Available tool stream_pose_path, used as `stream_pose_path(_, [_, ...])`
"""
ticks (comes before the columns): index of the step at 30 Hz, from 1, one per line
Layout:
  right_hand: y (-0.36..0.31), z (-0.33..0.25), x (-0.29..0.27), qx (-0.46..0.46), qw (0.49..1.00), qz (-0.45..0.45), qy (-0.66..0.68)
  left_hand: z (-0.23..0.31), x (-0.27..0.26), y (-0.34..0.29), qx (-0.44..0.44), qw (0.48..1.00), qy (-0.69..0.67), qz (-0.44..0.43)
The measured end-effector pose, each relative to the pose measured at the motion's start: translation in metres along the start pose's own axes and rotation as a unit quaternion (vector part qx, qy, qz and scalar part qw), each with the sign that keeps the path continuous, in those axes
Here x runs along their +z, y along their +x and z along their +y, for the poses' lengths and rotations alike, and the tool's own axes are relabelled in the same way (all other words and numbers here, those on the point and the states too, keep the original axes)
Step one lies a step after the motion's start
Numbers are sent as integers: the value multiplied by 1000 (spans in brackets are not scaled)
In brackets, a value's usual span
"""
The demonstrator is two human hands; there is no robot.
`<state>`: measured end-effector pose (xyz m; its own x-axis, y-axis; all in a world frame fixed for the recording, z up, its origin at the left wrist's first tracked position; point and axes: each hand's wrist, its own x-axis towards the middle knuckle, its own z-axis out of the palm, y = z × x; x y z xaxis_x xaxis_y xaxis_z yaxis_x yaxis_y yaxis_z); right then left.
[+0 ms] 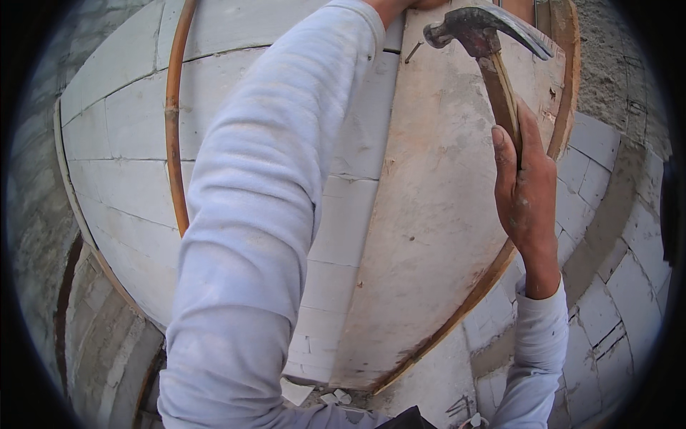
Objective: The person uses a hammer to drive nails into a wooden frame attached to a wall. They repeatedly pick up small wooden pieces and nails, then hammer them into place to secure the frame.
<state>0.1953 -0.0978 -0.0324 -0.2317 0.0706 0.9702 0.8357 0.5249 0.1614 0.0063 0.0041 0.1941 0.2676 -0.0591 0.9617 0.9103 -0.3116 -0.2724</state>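
My right hand [530, 196] is closed round the wooden handle of a claw hammer [477, 30], its thumb lying along the handle. The hammer's head is raised at the upper right, with the striking face toward the left. Near that face a nail [413, 52] sticks out at a slant from a long plywood board [429, 214]. My left arm, in a pale sleeve, reaches up across the middle of the view. Only a bit of my left hand [389, 8] shows at the top edge, beside the board, and its fingers are cut off from sight.
White block wall [136, 129] stands behind the board, with an orange-brown pole [172, 107] upright against it at the left. A wooden strip [457, 322] edges the board's right side. Broken white pieces [336, 397] lie at the bottom; more blockwork [607, 286] is at right.
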Motion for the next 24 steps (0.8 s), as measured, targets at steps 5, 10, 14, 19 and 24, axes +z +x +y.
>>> stream_pose_path(5, [8,-18,-7,54,993,104,30,-9,-8,-4,20,1000,13,20])
stream_pose_path(10, [-5,6,-13,107,994,8,-34,-1,36,11,-55,998,3,27])
stream_pose_path(14, [3,11,2,24,996,75,-46,-13,36,20,-38,999,18,-13])
stream_pose_path(19, [5,-14,-9,240,966,62,79,-17,36,18,-43,999,-10,-12])
stream_pose_path(24, [-7,16,10,14,997,30,-70,-15,38,17,-39,999,10,-29])
